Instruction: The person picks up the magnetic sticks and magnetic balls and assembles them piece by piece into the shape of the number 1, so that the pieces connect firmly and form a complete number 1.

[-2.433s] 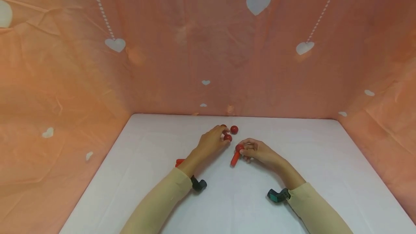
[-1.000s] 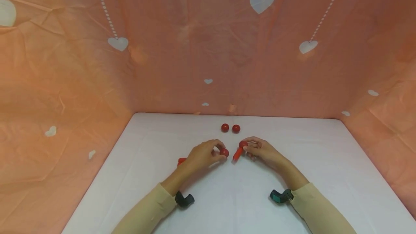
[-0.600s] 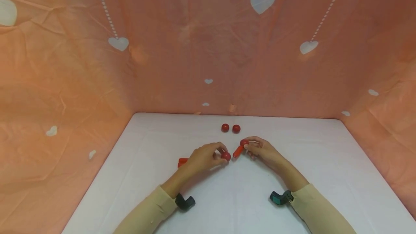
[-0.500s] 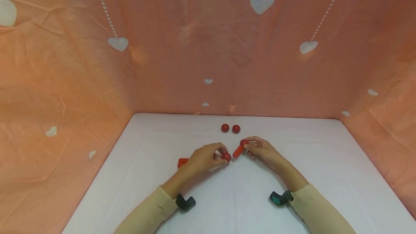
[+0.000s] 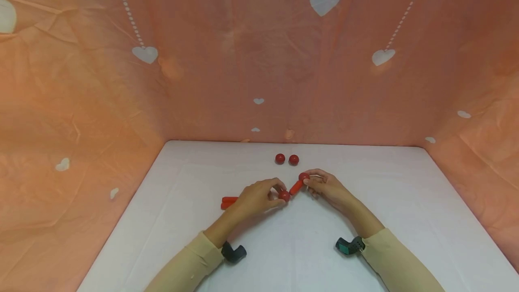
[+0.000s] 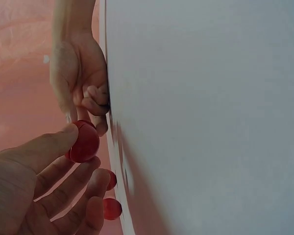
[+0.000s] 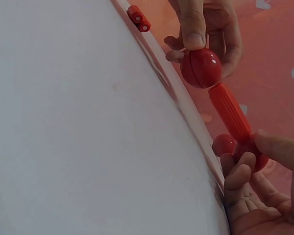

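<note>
Right hand [image 5: 325, 187] pinches first ball [image 5: 302, 176], stick [image 7: 229, 111] seemingly joined; left hand [image 5: 257, 196] pinches second ball [image 7: 203, 69] near stick's free end, over desk [image 5: 292, 247]. Second joint apparently unmade; two spare balls [image 5: 279, 158], two spare sticks [image 5: 229, 200] lie unused.

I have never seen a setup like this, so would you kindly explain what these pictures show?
There is no robot here: a person's bare left hand pinches a red ball, while the right hand holds a second red ball with a red rod extending from it toward the first. The wide picture comes from a camera worn on the head, looking forward and down; the other two come from dark wrist-worn cameras, each seeing the work up close. On the white table lie two more red balls, farther back, and two red rods, partly hidden by the left hand.
</note>
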### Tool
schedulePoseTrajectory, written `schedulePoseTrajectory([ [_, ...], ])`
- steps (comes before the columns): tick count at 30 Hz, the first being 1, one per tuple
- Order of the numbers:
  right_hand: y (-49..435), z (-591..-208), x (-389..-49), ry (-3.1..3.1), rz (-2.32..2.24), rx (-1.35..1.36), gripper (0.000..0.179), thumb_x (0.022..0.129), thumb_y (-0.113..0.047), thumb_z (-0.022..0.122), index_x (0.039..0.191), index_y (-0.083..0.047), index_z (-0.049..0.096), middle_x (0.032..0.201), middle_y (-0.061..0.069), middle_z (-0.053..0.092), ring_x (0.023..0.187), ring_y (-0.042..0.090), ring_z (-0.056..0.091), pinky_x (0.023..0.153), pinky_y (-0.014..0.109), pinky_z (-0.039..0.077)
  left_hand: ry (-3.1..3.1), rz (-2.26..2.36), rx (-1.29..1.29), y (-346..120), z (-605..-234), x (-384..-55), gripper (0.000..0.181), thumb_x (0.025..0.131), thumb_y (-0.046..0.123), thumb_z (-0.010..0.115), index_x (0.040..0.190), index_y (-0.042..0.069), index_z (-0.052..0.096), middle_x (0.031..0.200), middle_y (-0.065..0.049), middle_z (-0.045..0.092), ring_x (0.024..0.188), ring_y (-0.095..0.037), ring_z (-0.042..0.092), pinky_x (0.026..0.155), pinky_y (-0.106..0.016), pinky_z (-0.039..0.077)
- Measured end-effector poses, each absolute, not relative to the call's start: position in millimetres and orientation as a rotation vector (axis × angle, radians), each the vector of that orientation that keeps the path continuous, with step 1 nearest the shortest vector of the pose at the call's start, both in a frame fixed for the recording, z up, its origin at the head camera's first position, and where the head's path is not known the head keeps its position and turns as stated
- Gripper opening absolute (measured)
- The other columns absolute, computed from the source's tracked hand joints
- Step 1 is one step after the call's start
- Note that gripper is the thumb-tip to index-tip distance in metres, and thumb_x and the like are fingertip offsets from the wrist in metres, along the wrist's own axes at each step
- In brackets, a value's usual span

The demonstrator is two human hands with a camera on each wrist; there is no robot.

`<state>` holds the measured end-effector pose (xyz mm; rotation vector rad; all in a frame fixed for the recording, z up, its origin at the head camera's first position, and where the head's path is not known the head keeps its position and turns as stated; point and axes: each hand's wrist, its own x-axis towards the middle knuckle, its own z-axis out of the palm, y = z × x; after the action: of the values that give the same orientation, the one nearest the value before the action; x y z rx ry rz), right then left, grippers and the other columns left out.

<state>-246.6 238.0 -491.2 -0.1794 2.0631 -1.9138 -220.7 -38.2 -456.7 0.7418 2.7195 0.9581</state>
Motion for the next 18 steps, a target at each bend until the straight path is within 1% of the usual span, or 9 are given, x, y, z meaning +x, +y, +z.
schedulePoseTrajectory([
  [3,238.2,-490.7,-246.5,2.061,-1.908,-0.196,0.047,0.105,-0.015,0.071,0.142,0.007,0.054,0.086,0.002,0.068,0.077,0.012,0.058,0.067,0.024,0.05,2.708,0.968,0.744,-37.1,-456.9,-221.3,0.035,0.094,0.031,0.086,0.125,0.025,0.072,0.11,0.009,0.075,0.09,-0.009,0.065,0.083,-0.035,0.054],
  [7,237.5,-489.3,-246.0,2.075,-1.878,-0.187,0.047,0.105,-0.016,0.071,0.143,0.004,0.054,0.089,0.003,0.07,0.078,0.014,0.059,0.068,0.024,0.051,2.701,0.962,0.742,-37.0,-457.9,-222.2,0.033,0.094,0.031,0.086,0.123,0.026,0.071,0.11,0.009,0.075,0.086,-0.007,0.064,0.081,-0.034,0.054],
  [13,237.5,-489.8,-245.9,2.087,-1.863,-0.179,0.046,0.105,-0.018,0.072,0.144,0.001,0.055,0.09,0.004,0.07,0.079,0.015,0.06,0.069,0.024,0.052,2.698,0.962,0.725,-38.3,-460.1,-221.6,0.031,0.095,0.031,0.085,0.122,0.028,0.07,0.112,0.007,0.078,0.089,-0.009,0.066,0.083,-0.036,0.054],
  [18,237.7,-490.5,-246.2,2.112,-1.855,-0.171,0.046,0.105,-0.019,0.072,0.143,0.0,0.056,0.092,0.004,0.071,0.079,0.015,0.061,0.07,0.024,0.052,2.71,0.962,0.72,-38.9,-460.5,-221.8,0.031,0.096,0.03,0.084,0.124,0.025,0.071,0.11,0.007,0.077,0.089,-0.01,0.065,0.082,-0.035,0.054],
])
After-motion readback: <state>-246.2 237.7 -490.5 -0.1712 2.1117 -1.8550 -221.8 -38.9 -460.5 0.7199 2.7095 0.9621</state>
